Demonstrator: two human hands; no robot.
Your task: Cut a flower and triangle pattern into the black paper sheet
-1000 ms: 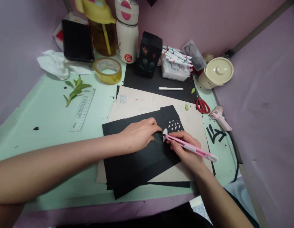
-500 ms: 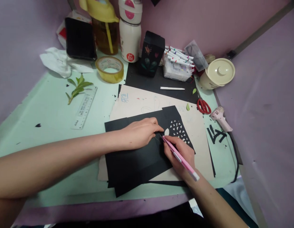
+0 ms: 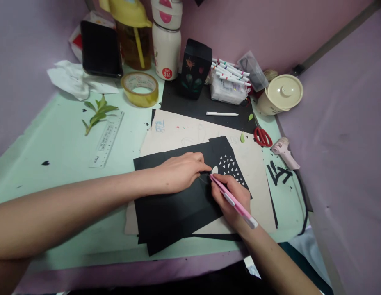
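My left hand (image 3: 181,172) lies flat on a sheet of black paper (image 3: 172,205), fingertips pressing beside a small leaf-shaped cut-out. My right hand (image 3: 231,198) grips a pink craft knife (image 3: 233,200) like a pen, its tip on the black paper at the edge of that cut-out, close to my left fingertips. Small triangular holes (image 3: 229,164) are cut in the black paper just right of the tip. The black sheets rest on a beige board (image 3: 184,133).
Red scissors (image 3: 262,136), a pink glue gun (image 3: 284,151), a white pen (image 3: 222,114), markers (image 3: 230,78), a lidded cream cup (image 3: 281,94), a tape roll (image 3: 140,88), a ruler (image 3: 106,139), a leafy sprig (image 3: 96,114), bottles and a black decorated box (image 3: 195,69) surround the work.
My right hand turned the pink knife from lying nearly sideways to pointing back toward me, with its tip staying at the cut-out. My left hand has barely moved.
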